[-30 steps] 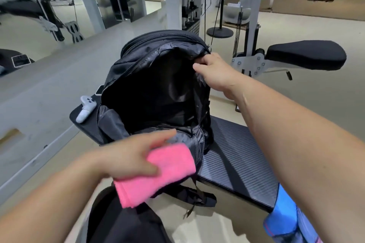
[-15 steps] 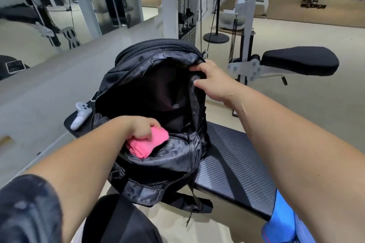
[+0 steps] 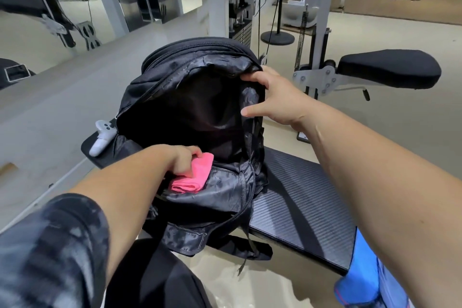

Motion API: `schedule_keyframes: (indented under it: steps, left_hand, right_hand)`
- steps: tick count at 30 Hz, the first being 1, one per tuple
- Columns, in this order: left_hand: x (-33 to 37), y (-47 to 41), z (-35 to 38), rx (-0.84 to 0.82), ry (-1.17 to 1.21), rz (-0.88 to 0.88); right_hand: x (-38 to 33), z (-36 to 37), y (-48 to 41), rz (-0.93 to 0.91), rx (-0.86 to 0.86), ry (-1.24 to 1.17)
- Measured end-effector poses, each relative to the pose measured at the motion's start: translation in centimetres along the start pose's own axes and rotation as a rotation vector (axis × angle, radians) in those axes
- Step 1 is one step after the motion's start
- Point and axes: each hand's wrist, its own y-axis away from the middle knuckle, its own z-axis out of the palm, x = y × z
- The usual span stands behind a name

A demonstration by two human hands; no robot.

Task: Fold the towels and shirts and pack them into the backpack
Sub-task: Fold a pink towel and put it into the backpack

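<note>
A black backpack [image 3: 200, 70] stands upright on a black bench [image 3: 300, 197], its main compartment wide open toward me. My left hand [image 3: 183, 160] presses a folded pink towel [image 3: 192, 177] down into the lower front of the opening, fingers closed on it. My right hand [image 3: 272, 97] grips the right edge of the backpack's opening and holds it apart. A blue folded cloth [image 3: 360, 275] lies at the near right end of the bench, partly hidden by my right arm.
A white controller [image 3: 101, 136] lies on the bench to the left of the backpack. A dark garment [image 3: 155, 277] lies below the backpack near me. A padded seat [image 3: 390, 69] and a white machine frame [image 3: 322, 7] stand behind; a mirrored wall runs along the left.
My left hand has carried the pink towel from in front of the backpack into its opening. My right hand has kept hold of the opening's right edge.
</note>
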Motion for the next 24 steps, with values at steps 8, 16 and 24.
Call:
schedule_keyframes:
  steps: [8, 16, 24]
  left_hand:
    - [-0.5, -0.2, -0.7, 0.109, 0.055, 0.015]
    - [-2.1, -0.7, -1.3, 0.004, 0.213, -0.004]
    - [-3.2, -0.8, 0.7, -0.168, 0.684, 0.057]
  right_hand:
    - [0.3, 0.3, 0.3, -0.041, 0.051, 0.047]
    - [1.0, 0.3, 0.2, -0.042, 0.051, 0.122]
    - [0.4, 0.6, 0.3, -0.026, 0.052, 0.089]
